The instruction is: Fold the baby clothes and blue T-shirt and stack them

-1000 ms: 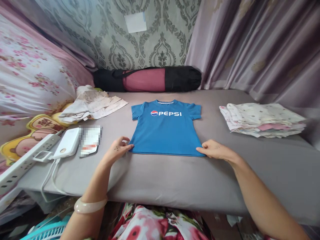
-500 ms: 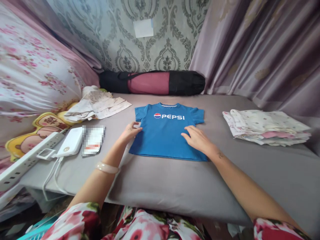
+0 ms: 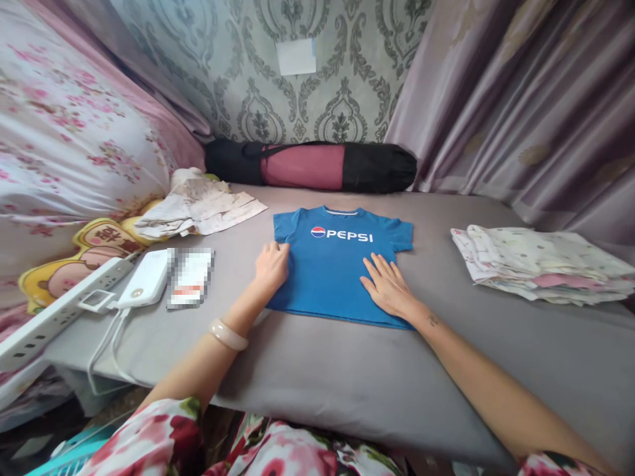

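A blue T-shirt (image 3: 332,277) with a PEPSI print lies spread flat on the grey-covered surface, neck away from me and hem towards me. At its left side edge, below the sleeve, my left hand (image 3: 272,268) is closed with curled fingers on the fabric; the fingertips themselves are hidden. My right hand (image 3: 389,285) rests flat on the right half of the shirt, palm down, fingers stretched out.
A stack of folded cloths (image 3: 550,264) sits on the right. To the left are a crumpled pale cloth (image 3: 198,205), a white power bank (image 3: 145,277), a blurred-out item (image 3: 191,277), a power strip (image 3: 64,311) and a yellow cushion (image 3: 44,281). A long black-and-pink bag (image 3: 302,165) lies along the wall.
My left hand has gone from loosely parted fingers to closed on the shirt's left edge. My right hand has flattened onto the shirt. The view has shifted slightly.
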Demonstrator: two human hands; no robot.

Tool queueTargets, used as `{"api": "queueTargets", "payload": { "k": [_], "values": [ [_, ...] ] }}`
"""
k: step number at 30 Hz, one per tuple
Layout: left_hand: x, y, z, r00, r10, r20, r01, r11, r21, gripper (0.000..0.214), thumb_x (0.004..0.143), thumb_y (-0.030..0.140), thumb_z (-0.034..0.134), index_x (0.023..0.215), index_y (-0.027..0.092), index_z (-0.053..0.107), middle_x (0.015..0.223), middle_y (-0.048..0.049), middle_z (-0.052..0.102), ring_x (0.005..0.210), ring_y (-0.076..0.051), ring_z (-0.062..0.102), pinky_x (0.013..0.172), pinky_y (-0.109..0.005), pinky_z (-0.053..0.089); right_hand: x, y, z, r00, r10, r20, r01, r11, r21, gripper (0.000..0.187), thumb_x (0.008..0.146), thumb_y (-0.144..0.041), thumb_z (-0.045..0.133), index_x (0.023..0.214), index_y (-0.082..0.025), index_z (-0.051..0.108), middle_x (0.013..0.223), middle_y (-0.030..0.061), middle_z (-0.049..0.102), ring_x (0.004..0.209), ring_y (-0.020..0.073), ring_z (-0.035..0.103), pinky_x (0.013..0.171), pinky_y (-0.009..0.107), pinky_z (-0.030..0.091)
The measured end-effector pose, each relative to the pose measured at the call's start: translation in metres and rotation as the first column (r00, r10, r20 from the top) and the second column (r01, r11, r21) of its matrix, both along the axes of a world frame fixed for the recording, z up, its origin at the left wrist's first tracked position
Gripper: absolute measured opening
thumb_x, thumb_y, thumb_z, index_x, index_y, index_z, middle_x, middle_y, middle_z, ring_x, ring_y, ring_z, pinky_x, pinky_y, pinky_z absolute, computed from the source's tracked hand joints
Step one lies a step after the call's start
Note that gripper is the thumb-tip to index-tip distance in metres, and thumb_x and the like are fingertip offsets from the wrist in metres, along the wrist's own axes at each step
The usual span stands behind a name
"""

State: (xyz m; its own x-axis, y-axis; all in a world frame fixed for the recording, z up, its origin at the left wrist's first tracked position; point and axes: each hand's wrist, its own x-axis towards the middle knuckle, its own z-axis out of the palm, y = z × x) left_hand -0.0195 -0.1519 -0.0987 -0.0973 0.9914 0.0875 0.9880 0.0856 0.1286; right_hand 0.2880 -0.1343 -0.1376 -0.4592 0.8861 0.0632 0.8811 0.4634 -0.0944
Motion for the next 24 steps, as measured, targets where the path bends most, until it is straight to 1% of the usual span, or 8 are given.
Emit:
{"api": "queueTargets", "payload": {
  "k": [2, 5, 7, 9, 12, 18, 21, 24],
  "values": [
    [0.016, -0.009, 0.0, 0.986, -0.168, -0.015, 0.168, 0.986, 0.006, 0.034, 0.092, 0.019, 0.04, 0.121, 0.014, 0.057, 0.124, -0.0204, 0.057, 0.116, -0.03, 0.054, 0.096, -0.043, 0.045, -0.001, 0.0, 0.0, 1.0, -0.002, 0.005, 0.002, 1.0, 0.005, 0.063, 0.101, -0.047, 0.023, 0.152, -0.013, 0.033, 0.16, 0.0154, 0.024, 0.148, 0.0281, 0.019, 0.12, 0.048, 0.018],
    [0.039, -0.023, -0.006, 0.879, -0.467, 0.101, 0.47, 0.883, -0.005, 0.047, 0.096, 0.039, 0.044, 0.136, 0.014, 0.047, 0.143, -0.0192, 0.046, 0.136, -0.029, 0.04, 0.111, -0.043, 0.034, -0.002, -0.001, 0.001, 1.0, -0.004, 0.017, 0.005, 1.0, -0.004, 0.061, 0.101, -0.046, 0.024, 0.152, -0.014, 0.033, 0.16, 0.0155, 0.022, 0.148, 0.0287, 0.018, 0.12, 0.049, 0.018],
    [0.049, -0.031, -0.011, 0.824, -0.536, 0.18, 0.554, 0.83, -0.065, 0.06, 0.096, 0.051, 0.041, 0.145, 0.016, 0.039, 0.154, -0.0174, 0.034, 0.146, -0.031, 0.026, 0.117, -0.047, 0.024, -0.002, -0.003, 0.002, 1.0, -0.006, 0.024, 0.006, 1.0, -0.01, 0.06, 0.101, -0.046, 0.024, 0.153, -0.016, 0.033, 0.161, 0.0153, 0.022, 0.148, 0.0287, 0.017, 0.12, 0.049, 0.018],
    [0.049, -0.037, -0.016, 0.821, -0.525, 0.225, 0.558, 0.821, -0.12, 0.066, 0.096, 0.057, 0.035, 0.15, 0.019, 0.032, 0.16, -0.0148, 0.024, 0.149, -0.031, 0.016, 0.12, -0.05, 0.016, 0.001, -0.005, 0.002, 1.0, -0.008, 0.023, 0.008, 1.0, -0.015, 0.061, 0.101, -0.047, 0.025, 0.153, -0.016, 0.032, 0.161, 0.0151, 0.021, 0.149, 0.0285, 0.016, 0.12, 0.049, 0.017],
    [0.034, -0.038, -0.023, 0.865, -0.455, 0.212, 0.486, 0.864, -0.129, 0.065, 0.098, 0.056, 0.032, 0.152, 0.02, 0.029, 0.162, -0.0127, 0.02, 0.15, -0.028, 0.012, 0.121, -0.049, 0.01, 0.008, -0.009, 0.0, 1.0, -0.028, 0.007, 0.028, 0.999, -0.02, 0.063, 0.1, -0.048, 0.024, 0.154, -0.015, 0.03, 0.161, 0.0146, 0.021, 0.149, 0.0277, 0.017, 0.12, 0.049, 0.018],
    [-0.006, -0.032, -0.032, 0.949, -0.288, 0.13, 0.302, 0.948, -0.105, 0.064, 0.097, 0.052, 0.034, 0.152, 0.018, 0.031, 0.161, -0.014, 0.023, 0.149, -0.028, 0.018, 0.12, -0.049, 0.014, 0.018, -0.013, -0.001, 0.992, -0.122, 0.009, 0.122, 0.992, -0.043, 0.069, 0.099, -0.049, 0.02, 0.154, -0.007, 0.024, 0.16, 0.0152, 0.021, 0.149, 0.0267, 0.018, 0.12, 0.049, 0.017],
    [-0.011, -0.033, -0.031, 0.958, -0.272, 0.096, 0.282, 0.953, -0.113, 0.064, 0.097, 0.051, 0.033, 0.151, 0.019, 0.032, 0.16, -0.014, 0.025, 0.149, -0.029, 0.021, 0.12, -0.05, 0.015, 0.018, -0.016, 0.004, 0.991, -0.13, 0.032, 0.131, 0.991, -0.042, 0.068, 0.1, -0.049, 0.02, 0.153, -0.007, 0.026, 0.16, 0.0144, 0.022, 0.148, 0.0268, 0.021, 0.12, 0.05, 0.018],
    [-0.009, -0.032, -0.023, 0.957, -0.286, 0.05, 0.29, 0.948, -0.13, 0.061, 0.097, 0.051, 0.035, 0.149, 0.02, 0.036, 0.158, -0.0155, 0.03, 0.146, -0.03, 0.027, 0.118, -0.053, 0.017, 0.018, -0.016, 0.01, 0.993, -0.113, 0.042, 0.113, 0.994, -0.009, 0.064, 0.1, -0.046, 0.022, 0.151, -0.009, 0.033, 0.159, 0.0141, 0.029, 0.145, 0.0279, 0.027, 0.118, 0.052, 0.02]
  ]
}}
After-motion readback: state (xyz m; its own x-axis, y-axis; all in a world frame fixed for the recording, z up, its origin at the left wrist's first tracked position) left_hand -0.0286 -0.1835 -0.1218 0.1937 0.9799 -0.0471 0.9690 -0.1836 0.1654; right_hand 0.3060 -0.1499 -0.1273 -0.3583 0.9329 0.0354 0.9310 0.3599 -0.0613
